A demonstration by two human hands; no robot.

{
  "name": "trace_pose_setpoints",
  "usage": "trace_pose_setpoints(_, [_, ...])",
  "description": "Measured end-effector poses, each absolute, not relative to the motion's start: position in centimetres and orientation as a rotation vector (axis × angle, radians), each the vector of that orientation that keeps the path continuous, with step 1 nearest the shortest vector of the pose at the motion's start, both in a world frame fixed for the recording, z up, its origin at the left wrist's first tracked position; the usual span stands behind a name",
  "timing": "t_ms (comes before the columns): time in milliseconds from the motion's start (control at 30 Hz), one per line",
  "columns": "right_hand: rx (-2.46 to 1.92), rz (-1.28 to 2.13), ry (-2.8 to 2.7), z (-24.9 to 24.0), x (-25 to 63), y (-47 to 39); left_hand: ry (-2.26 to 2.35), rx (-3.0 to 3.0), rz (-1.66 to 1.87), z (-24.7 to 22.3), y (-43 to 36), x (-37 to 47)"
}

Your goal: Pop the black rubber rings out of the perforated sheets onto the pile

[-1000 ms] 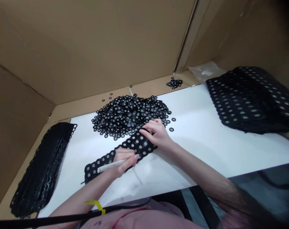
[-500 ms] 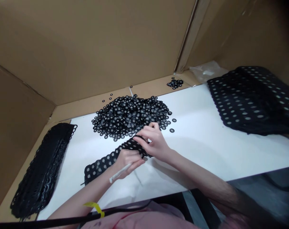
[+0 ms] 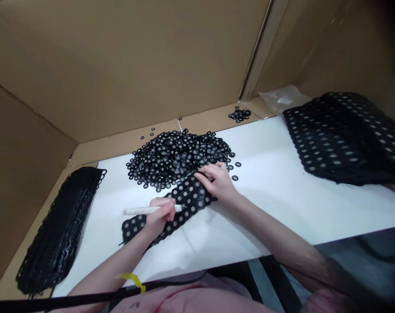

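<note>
A black strip with rows of pale round spots (image 3: 189,198) lies slantwise on the white board. My left hand (image 3: 161,214) is closed around a white pen-shaped tool (image 3: 135,211), whose thin tip points right over the strip's middle. At the strip's upper right end, my right hand (image 3: 219,180) pinches the edge between thumb and fingers. Just beyond both hands is a large heap of small black rings (image 3: 179,158), some with pale centres. Whether the tool's tip touches the strip, I cannot tell.
A stack of black lacy-edged strips (image 3: 62,230) lies at the left. On the right is a pile of spotted black sheets (image 3: 340,139), near a clear plastic bag (image 3: 283,99). A small ring cluster (image 3: 239,114) sits by the cardboard wall (image 3: 158,65). The white board (image 3: 262,161) spans the work area.
My left hand has moved left and turned, bringing the tool over the strip. My right hand has shifted slightly up and right, and the strip now lies flatter with more spots showing.
</note>
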State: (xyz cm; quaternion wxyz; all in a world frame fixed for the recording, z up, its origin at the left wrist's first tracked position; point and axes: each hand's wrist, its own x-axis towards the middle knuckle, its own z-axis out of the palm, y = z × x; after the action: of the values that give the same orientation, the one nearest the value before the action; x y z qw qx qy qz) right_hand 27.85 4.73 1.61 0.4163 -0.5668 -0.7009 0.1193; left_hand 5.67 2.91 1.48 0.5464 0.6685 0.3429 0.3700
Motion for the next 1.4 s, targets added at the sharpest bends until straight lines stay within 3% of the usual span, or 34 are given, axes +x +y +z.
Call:
trace_pose_setpoints(233, [-1.413,0.457,-1.869,2.3,29.0,5.1,1.173,1.553,0.835,1.8,3.6,6.3])
trace_pose_setpoints(433, [-1.418,0.574,-1.905,2.6,29.4,5.1,1.092,1.600,0.748,2.5,5.0,7.5])
trace_pose_setpoints(633, [-1.581,0.441,-1.969,1.7,28.7,5.2,1.077,1.618,0.772,1.6,5.5,7.7])
trace_pose_setpoints(1000, [-1.489,0.387,-1.953,1.4,28.8,5.3,1.107,1.681,0.722,1.7,5.3,7.7])
trace_pose_setpoints(1267, [-1.219,0.353,-2.066,3.3,27.7,4.0,0.937,2.134,0.551,2.0,5.6,8.6])
trace_pose_setpoints(1400, [-1.331,0.349,-1.979,2.7,28.3,4.4,0.967,2.036,0.658,1.8,5.3,8.1])
